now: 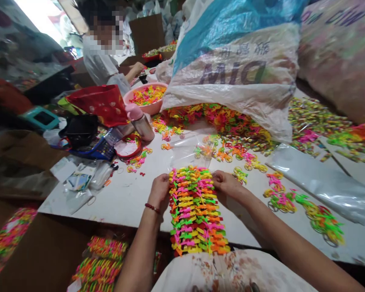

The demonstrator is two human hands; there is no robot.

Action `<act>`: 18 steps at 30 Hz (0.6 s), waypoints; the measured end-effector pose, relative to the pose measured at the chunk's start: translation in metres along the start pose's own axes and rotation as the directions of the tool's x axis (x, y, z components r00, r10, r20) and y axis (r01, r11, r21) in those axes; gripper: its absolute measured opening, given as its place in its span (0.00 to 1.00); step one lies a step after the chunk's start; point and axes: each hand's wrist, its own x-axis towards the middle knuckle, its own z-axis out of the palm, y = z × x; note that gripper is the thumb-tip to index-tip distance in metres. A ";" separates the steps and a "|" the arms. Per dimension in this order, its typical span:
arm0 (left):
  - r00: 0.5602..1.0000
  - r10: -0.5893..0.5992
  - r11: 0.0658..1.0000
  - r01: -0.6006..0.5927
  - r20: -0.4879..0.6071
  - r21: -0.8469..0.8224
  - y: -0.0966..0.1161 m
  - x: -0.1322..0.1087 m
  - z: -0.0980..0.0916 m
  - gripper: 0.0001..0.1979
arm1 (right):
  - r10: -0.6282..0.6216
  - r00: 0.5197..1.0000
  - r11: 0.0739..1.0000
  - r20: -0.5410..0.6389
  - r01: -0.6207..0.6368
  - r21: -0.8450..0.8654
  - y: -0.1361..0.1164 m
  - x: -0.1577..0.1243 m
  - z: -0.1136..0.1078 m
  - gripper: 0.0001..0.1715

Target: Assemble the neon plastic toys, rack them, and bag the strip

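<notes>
A long stacked row of small neon plastic toy pieces (196, 211) lies on the white table (130, 194), running from my lap toward a clear plastic bag (190, 148). My left hand (159, 190) is closed on the row's far left edge, with a red bead bracelet on its wrist. My right hand (226, 182) is closed on the far right edge of the same row. The bag's mouth sits right at the row's far end.
A big sack (237, 69) spills loose neon pieces (228, 121) at the back. A pink bowl (146, 97), a metal flask (141, 123) and a red bag (100, 103) stand at left. A person in white sits opposite. Filled packs (100, 267) lie in a box below.
</notes>
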 end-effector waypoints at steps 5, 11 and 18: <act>0.965 0.263 0.822 -0.218 -0.010 0.525 0.002 0.006 -0.016 0.09 | -0.167 0.976 0.902 -0.141 0.094 -0.421 -0.009 -0.011 -0.004 0.27; 0.795 0.577 0.652 -0.585 0.186 0.482 0.015 0.032 -0.021 0.11 | -0.508 0.854 0.725 -0.110 0.354 -0.591 -0.014 0.012 -0.008 0.11; 0.971 0.178 0.962 -0.206 0.159 0.179 0.026 0.053 -0.012 0.09 | -0.217 0.954 0.923 -0.206 0.132 -0.360 -0.038 0.033 -0.009 0.11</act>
